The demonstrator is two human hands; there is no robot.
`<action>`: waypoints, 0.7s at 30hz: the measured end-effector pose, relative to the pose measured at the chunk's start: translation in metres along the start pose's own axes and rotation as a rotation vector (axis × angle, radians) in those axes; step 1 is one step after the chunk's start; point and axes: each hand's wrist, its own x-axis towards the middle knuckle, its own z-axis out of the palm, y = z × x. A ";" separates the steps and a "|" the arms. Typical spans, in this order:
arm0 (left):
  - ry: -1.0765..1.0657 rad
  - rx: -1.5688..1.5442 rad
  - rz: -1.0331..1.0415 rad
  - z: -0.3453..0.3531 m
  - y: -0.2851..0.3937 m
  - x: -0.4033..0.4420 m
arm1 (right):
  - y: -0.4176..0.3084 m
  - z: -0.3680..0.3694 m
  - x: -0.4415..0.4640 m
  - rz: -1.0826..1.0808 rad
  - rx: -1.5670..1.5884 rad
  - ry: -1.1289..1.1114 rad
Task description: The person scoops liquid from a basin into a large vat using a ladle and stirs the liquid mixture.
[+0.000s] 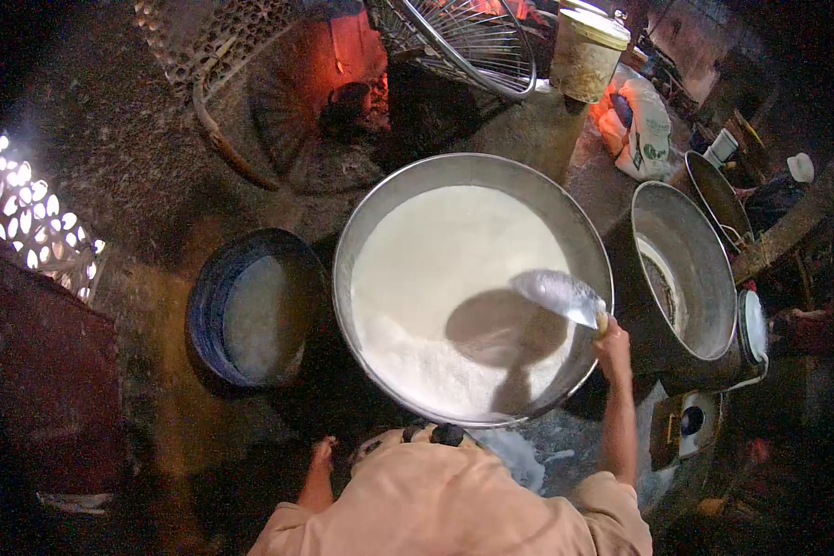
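My right hand [612, 345] is closed round the short handle of a broad metal scoop [565, 295]. Its pale, wet-looking blade hangs over the right part of a large round metal pan [366, 208]. White, milky liquid [454, 250] fills much of the pan, with froth along the near side. The scoop and arm cast a dark shadow on the liquid. Below the pan's near left rim, my left hand [322, 451] is low beside my body, its fingers curled. It is small and dim, and whether it holds anything cannot be made out.
A blue tub [215, 306] with cloudy liquid stands left of the pan. On the right is a deep metal pot [704, 250], with further vessels beyond. A wire basket [468, 46], a lidded bucket [588, 56] and a plastic bag [641, 130] lie at the far side, near a red glow.
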 end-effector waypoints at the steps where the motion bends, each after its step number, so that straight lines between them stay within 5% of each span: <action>1: -0.033 0.015 0.085 -0.004 -0.001 -0.010 | 0.012 0.021 0.011 0.061 0.086 0.021; 3: -0.099 0.036 0.258 -0.014 -0.007 -0.027 | 0.024 0.061 0.028 0.067 0.033 0.072; 5: -0.116 -0.069 0.077 -0.012 -0.004 -0.032 | 0.055 0.108 0.043 -0.084 -0.214 0.177; 6: -0.124 -0.121 -0.013 -0.014 -0.004 -0.028 | 0.067 0.127 0.043 -0.054 -0.129 0.106; 8: -0.156 -0.140 0.134 -0.024 -0.022 0.012 | 0.078 0.150 0.044 0.005 0.034 -0.038; 11: -0.119 -0.174 0.128 -0.028 -0.029 0.023 | -0.003 0.120 -0.006 0.176 0.228 -0.161; 15: -0.118 -0.071 0.068 -0.029 -0.014 0.037 | 0.001 0.165 -0.029 0.105 0.268 -0.221; 21: -0.131 0.047 0.283 -0.016 0.041 0.011 | -0.050 0.202 -0.078 0.238 0.323 -0.333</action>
